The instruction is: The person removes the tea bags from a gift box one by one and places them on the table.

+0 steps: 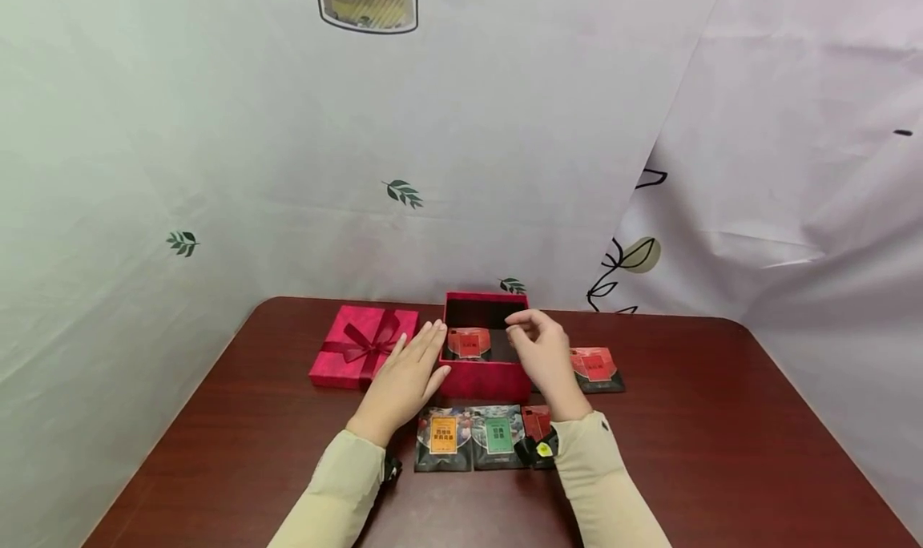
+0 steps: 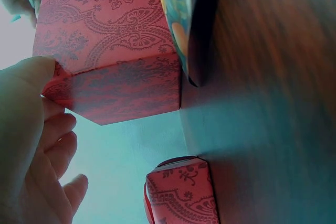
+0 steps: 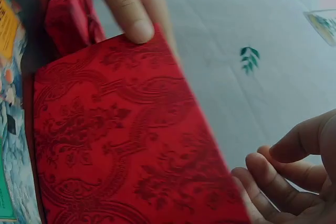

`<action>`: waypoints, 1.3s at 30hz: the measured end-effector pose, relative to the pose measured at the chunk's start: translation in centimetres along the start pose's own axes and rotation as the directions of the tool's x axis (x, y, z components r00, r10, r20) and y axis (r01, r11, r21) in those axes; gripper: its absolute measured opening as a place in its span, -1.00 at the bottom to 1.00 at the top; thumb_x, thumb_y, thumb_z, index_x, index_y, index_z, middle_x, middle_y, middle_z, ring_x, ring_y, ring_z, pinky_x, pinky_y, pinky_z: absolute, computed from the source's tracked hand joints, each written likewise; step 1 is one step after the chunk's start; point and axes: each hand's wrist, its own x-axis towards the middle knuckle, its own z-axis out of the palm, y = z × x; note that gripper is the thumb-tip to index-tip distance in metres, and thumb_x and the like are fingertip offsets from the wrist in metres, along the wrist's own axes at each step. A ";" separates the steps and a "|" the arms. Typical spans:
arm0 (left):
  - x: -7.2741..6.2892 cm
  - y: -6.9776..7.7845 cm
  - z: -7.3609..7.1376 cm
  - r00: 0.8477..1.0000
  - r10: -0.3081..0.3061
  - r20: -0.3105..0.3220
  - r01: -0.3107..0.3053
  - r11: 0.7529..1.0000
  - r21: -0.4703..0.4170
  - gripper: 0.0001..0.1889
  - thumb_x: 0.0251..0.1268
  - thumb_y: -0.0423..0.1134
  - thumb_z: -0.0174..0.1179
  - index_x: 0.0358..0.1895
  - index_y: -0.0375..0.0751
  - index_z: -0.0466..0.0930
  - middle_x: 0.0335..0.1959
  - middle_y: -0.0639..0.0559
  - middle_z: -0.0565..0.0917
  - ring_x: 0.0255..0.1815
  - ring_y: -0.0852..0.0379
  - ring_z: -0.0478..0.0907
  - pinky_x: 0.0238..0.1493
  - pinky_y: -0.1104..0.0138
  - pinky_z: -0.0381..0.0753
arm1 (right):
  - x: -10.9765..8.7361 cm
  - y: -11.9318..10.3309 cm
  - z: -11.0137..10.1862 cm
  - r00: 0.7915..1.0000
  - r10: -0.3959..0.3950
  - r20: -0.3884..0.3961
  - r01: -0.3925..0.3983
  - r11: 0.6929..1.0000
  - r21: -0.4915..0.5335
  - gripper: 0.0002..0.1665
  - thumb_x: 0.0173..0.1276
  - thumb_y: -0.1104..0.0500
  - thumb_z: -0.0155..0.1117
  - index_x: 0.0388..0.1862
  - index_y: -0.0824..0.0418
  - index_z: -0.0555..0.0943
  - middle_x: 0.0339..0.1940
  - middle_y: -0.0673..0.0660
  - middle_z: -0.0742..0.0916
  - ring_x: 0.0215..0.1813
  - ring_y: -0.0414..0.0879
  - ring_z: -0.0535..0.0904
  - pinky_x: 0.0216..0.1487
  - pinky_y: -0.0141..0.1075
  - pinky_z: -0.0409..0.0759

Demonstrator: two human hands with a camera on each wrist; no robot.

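Observation:
A red patterned gift box (image 1: 481,381) stands upright, lidless, near the back of the table. Inside, at its left, lies a red-labelled sachet (image 1: 469,343). My left hand (image 1: 404,378) rests along the box's left side with its fingers extended; in the left wrist view its thumb (image 2: 39,69) touches the box corner. Over the box's right side is my right hand (image 1: 546,360), fingers loosely bent. Nothing shows between its thumb and fingertips in the right wrist view, where the hand (image 3: 294,182) is beside the box rim.
Left of the box lies its red lid (image 1: 349,364) with a ribbon bow. In front are an orange-labelled sachet (image 1: 443,456), a green-labelled sachet (image 1: 497,452) and a red sachet (image 1: 536,420) partly behind the right wrist. Another red sachet (image 1: 597,369) lies at the right.

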 end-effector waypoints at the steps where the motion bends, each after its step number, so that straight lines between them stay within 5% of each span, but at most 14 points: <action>1: 0.0 0.0 0.1 1.000 0.001 0.002 -0.001 1.000 -0.001 -0.26 0.51 0.03 0.15 0.60 -0.23 0.15 0.59 -0.12 0.22 0.62 -0.04 0.10 0.55 -0.10 0.10 | 0.1 0.0 0.3 1.000 0.003 0.002 -0.003 1.000 -0.019 -0.82 0.43 0.28 0.19 -0.11 0.25 0.72 -0.28 0.20 0.78 -0.27 0.01 0.70 -0.29 -0.23 0.63; 13: 0.0 -0.2 0.3 1.000 -0.003 -0.015 0.003 1.000 0.009 -0.29 0.54 0.02 0.11 0.60 -0.20 0.16 0.59 -0.11 0.23 0.61 0.00 0.11 0.55 -0.08 0.11 | 3.4 -0.7 2.3 0.979 0.145 0.141 -0.116 0.974 -0.194 -0.71 0.42 0.23 0.11 -0.03 0.28 0.72 -0.26 0.17 0.75 -0.36 -0.04 0.63 -0.35 -0.25 0.53; 21: 0.0 -0.2 0.3 1.000 0.001 -0.012 -0.001 1.000 -0.006 -0.29 0.54 0.02 0.12 0.59 -0.22 0.17 0.59 -0.12 0.23 0.61 0.00 0.11 0.56 -0.08 0.10 | 4.4 0.3 3.8 0.963 0.217 0.161 -0.166 0.945 -0.281 -0.68 0.46 0.23 0.08 0.00 0.34 0.70 -0.07 0.25 0.75 -0.24 0.01 0.61 -0.14 -0.10 0.63; 26: 0.1 -0.2 0.2 1.000 0.002 -0.017 -0.002 1.000 0.005 -0.28 0.52 0.03 0.13 0.59 -0.23 0.18 0.59 -0.11 0.24 0.61 -0.01 0.11 0.56 -0.08 0.09 | 5.0 0.4 4.3 0.939 0.285 0.193 -0.212 0.921 -0.328 -0.69 0.49 0.20 0.09 -0.16 0.36 0.73 -0.40 0.18 0.71 -0.42 -0.06 0.53 -0.27 -0.17 0.55; 30: 0.1 -0.2 0.2 1.000 0.005 -0.019 -0.004 1.000 0.010 -0.28 0.52 0.03 0.13 0.59 -0.23 0.18 0.58 -0.11 0.24 0.61 0.00 0.11 0.55 -0.08 0.11 | 5.4 0.5 4.6 0.918 0.332 0.219 -0.235 0.896 -0.376 -0.60 0.51 0.16 0.11 -0.56 0.27 0.59 -0.70 0.01 0.46 -0.59 -0.12 0.36 -0.43 -0.26 0.38; 34: 0.1 -0.1 0.1 1.000 0.008 -0.016 -0.008 1.000 0.009 -0.29 0.53 0.02 0.13 0.58 -0.23 0.18 0.58 -0.11 0.24 0.61 0.00 0.11 0.55 -0.08 0.12 | 5.7 0.7 4.9 0.897 0.371 0.242 -0.252 0.876 -0.411 -0.58 0.50 0.16 0.07 -0.63 0.19 0.39 -0.69 0.04 0.39 -0.62 -0.10 0.30 -0.48 -0.26 0.33; 39: 0.1 -0.1 0.1 1.000 0.003 -0.012 -0.003 1.000 0.007 -0.29 0.53 0.02 0.13 0.58 -0.24 0.18 0.58 -0.12 0.24 0.62 0.00 0.11 0.55 -0.08 0.11 | 5.6 0.9 5.1 0.874 0.413 0.257 -0.282 0.861 -0.423 -0.67 0.52 0.18 0.02 -0.50 0.23 0.43 -0.61 0.10 0.46 -0.59 -0.06 0.41 -0.47 -0.25 0.39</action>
